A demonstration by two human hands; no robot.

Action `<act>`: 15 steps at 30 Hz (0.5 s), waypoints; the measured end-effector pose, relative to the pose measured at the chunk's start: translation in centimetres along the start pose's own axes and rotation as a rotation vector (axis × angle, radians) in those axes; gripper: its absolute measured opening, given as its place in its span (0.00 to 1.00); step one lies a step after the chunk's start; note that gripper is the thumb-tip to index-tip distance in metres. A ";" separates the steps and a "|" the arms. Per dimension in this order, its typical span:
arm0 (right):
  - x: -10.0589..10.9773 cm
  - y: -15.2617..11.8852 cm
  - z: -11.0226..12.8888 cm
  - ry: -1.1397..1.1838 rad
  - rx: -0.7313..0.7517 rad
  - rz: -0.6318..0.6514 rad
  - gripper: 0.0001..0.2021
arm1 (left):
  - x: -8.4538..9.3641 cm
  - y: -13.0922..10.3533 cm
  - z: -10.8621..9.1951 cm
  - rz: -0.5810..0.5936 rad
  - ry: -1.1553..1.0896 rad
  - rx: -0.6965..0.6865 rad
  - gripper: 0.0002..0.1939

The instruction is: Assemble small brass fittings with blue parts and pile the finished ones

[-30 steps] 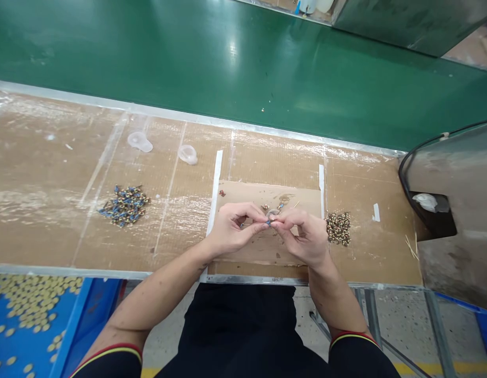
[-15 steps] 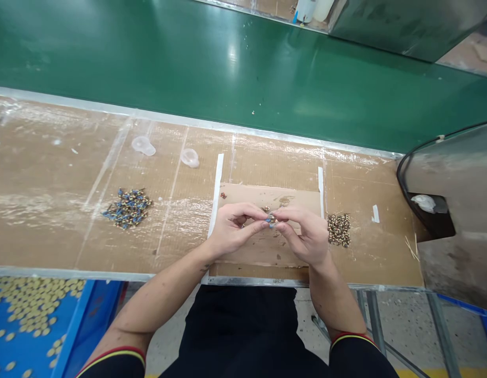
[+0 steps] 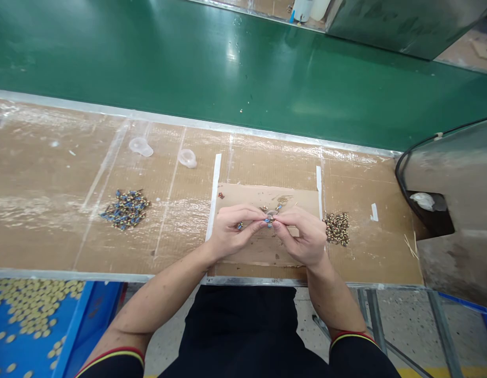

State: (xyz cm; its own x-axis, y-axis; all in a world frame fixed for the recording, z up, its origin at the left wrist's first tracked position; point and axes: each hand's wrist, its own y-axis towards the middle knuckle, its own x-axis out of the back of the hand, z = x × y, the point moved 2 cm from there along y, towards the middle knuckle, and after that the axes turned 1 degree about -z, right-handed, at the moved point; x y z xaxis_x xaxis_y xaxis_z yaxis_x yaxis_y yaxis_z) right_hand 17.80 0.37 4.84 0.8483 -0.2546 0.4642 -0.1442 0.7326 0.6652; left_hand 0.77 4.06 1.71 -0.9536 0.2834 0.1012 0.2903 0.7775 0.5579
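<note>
Sleeves (image 3: 113,363) with red and yellow trim cover our upper arms, and our dark clothing (image 3: 243,331) lies between them, just below the edge of the bench (image 3: 188,257). At our lower left, a blue tray (image 3: 73,325) carries many round yellowish discs (image 3: 34,304).

Over the middle of the bench, our left hand (image 3: 238,229) and right hand (image 3: 300,233) nearly meet. Each has its thumb and fingertips pinched closed on a small blue and metal piece (image 3: 269,222), which we hold between them above a brown cardboard sheet (image 3: 255,252). A second blue piece (image 3: 240,226) shows in the gap between our left thumb and fingers; we cannot tell whether we grip it or it lies on the sheet. Another blue-ended piece (image 3: 279,207) lies just beyond our right fingertips.

Well to the left of our hands sits a pile of blue and brass-coloured parts (image 3: 127,209); just beside our right hand we have a pile of brass-coloured parts (image 3: 338,229). Thin sticks (image 3: 411,248) lie near the bench's right end, beside a metal housing (image 3: 459,210).

Farther out, white tape strips (image 3: 214,191) flank the sheet, and two clear plastic cups (image 3: 141,147) rest beyond the left pile. Past the bench, a glossy green surface (image 3: 168,68) stretches across our view, with white containers (image 3: 304,9) behind it.
</note>
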 end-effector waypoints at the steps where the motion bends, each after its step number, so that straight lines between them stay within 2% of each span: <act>1: 0.0 0.0 0.0 0.011 -0.007 0.001 0.07 | 0.0 0.0 0.0 -0.005 0.013 -0.027 0.03; 5: -0.1 0.1 0.2 0.061 -0.037 0.005 0.06 | -0.1 0.0 -0.2 -0.019 0.041 -0.103 0.03; 15: -0.2 0.0 0.3 0.136 -0.126 0.018 0.06 | 0.1 -0.1 -0.4 -0.022 0.129 -0.269 0.09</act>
State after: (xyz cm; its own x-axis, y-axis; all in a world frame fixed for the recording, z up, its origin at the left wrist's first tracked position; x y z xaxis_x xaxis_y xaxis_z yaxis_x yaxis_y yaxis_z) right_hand 17.53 0.25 4.93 0.9085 -0.1593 0.3863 -0.1022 0.8116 0.5751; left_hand 0.64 3.80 2.03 -0.9667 0.1807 0.1810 0.2542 0.6012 0.7576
